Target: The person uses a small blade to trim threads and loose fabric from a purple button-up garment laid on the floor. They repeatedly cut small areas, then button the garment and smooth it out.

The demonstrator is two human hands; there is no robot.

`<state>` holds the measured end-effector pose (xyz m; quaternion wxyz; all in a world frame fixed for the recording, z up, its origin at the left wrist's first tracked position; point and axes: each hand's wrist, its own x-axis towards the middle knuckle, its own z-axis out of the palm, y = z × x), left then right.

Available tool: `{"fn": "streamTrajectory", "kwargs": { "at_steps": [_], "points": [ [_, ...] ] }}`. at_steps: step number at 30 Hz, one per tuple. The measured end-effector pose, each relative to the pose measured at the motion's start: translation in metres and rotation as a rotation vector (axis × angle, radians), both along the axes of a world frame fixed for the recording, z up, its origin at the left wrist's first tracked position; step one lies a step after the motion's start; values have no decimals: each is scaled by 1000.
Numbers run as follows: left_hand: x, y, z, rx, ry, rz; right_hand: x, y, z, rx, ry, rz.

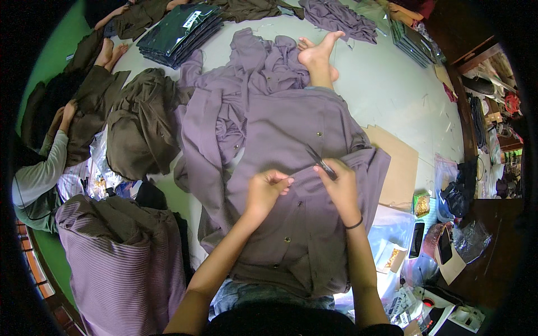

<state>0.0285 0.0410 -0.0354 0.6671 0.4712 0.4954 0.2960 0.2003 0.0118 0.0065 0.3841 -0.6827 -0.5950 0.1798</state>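
A mauve-grey buttoned garment (283, 126) lies spread over my lap, with small round buttons (287, 239) along it. My right hand (342, 185) is closed around small dark thread snips (313, 154), their blades pointing up and to the left. Thumb and forefinger together, my left hand (263, 195) pinches a raised edge of the garment near its middle. That edge runs up toward my right fingertips, which also seem to touch it. Whether a loose thread is between the hands is too small to tell.
Brown cloth (143, 123) and a ribbed mauve stack (120, 263) sit at left. Packed dark garments (179, 35) lie at the far left. Cardboard (395, 162), a phone (416, 239) and plastic bags are at right. A co-worker's hands (68, 115) handle brown cloth; a bare foot (319, 53) rests beyond.
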Motion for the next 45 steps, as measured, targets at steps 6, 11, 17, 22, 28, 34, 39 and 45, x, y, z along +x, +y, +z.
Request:
{"fn": "streamTrajectory", "kwargs": {
  "at_steps": [6, 11, 17, 22, 28, 34, 39, 45],
  "points": [
    [-6, -6, -4, 5, -73, 39, -12, -21, 20, 3, -49, -104],
    [-13, -9, 9, 128, 286, -127, -34, -52, 20, -403, 472, 7],
    [-23, -10, 5, 18, 9, -90, -32, -62, 14, -828, 955, 128],
    [-28, -10, 2, -108, -67, -80, -35, -60, 10, -824, 918, 145],
    [-30, -11, 6, -127, -62, -41, -38, -53, 3, -783, 933, 158],
    [-33, -10, 8, -109, -30, -49, -40, -50, 2, -811, 924, 154],
    [-35, -12, 9, -121, -29, -71, -40, -44, 1, -809, 921, 198],
    [-38, -13, 8, -135, -52, -77, -38, -40, 4, -842, 896, 211]
  ]
}}
